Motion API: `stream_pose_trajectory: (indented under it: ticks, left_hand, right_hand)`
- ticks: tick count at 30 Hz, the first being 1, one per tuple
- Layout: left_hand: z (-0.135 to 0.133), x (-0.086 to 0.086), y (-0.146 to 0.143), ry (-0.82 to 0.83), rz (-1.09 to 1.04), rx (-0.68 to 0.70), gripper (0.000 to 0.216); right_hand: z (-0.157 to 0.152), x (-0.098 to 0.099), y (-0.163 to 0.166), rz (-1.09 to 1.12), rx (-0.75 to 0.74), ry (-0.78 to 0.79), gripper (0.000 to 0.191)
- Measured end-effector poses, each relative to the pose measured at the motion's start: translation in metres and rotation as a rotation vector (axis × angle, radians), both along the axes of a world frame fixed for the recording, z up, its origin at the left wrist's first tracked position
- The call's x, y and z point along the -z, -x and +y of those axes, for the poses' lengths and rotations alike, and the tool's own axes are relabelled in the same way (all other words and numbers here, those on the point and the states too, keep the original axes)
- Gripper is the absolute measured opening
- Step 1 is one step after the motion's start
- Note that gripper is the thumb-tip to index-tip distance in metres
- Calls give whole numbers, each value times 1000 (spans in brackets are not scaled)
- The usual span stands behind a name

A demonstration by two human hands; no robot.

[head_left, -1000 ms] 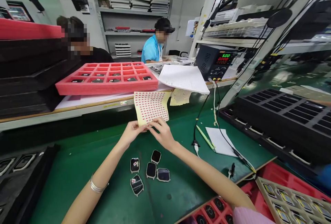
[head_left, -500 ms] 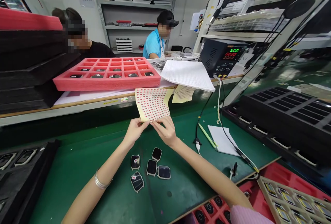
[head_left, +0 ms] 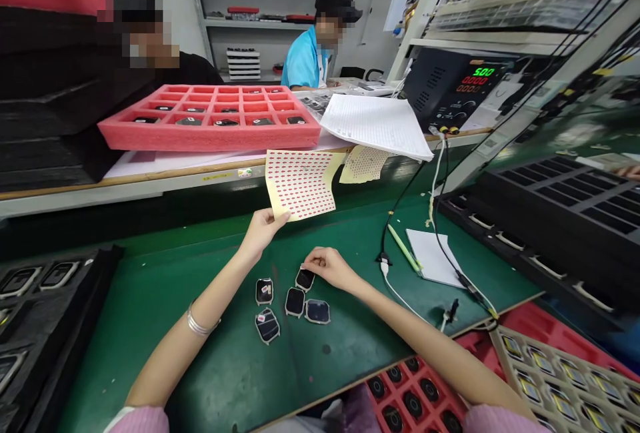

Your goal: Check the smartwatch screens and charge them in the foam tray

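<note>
My left hand (head_left: 264, 233) pinches the lower left corner of a yellow sticker sheet (head_left: 301, 186) printed with rows of small red stickers. My right hand (head_left: 330, 266) is closed in a pinch over the upper end of a dark-screened watch body (head_left: 305, 279); what its fingertips hold is too small to make out. Below lie a second watch body (head_left: 295, 302) and a third one (head_left: 317, 311), screens up. To their left, one watch body (head_left: 265, 291) and another below it (head_left: 267, 325) each carry a small sticker on the screen.
A red foam tray (head_left: 210, 136) holding dark parts sits on the shelf ahead. Papers (head_left: 377, 123) and a power supply (head_left: 450, 93) stand right of it. A green pen (head_left: 405, 249), white pad (head_left: 435, 256) and cables lie at right. Black trays (head_left: 50, 326) flank the table.
My right hand has left the sheet's lower edge and come down to the top watch body. My left hand still holds the sheet. The camera view has tilted downward.
</note>
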State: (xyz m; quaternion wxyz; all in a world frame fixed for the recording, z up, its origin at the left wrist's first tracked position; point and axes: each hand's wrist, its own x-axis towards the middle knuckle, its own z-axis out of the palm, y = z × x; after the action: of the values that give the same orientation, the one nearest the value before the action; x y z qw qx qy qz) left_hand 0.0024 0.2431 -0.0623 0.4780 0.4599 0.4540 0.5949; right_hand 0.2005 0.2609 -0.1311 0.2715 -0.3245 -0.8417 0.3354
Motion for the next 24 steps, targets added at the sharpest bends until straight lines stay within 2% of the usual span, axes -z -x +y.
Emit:
stream_pose_trajectory:
  ticks: [5, 15, 19, 24]
  left_hand:
    - [0, 1, 0, 4, 3, 9, 36]
    - [-3, -1, -1, 7, 23, 21, 37]
    - [-4, -1, -1, 12, 26, 23, 37]
    - [-2, 1, -3, 15, 27, 52, 37]
  right_hand:
    - [4, 16, -10, -83, 57, 154, 24]
    - [9, 21, -9, -120, 90, 265, 30]
    - [4, 6, -9, -30, 132, 164, 27]
    - [1, -42, -2, 201, 292, -139, 24]
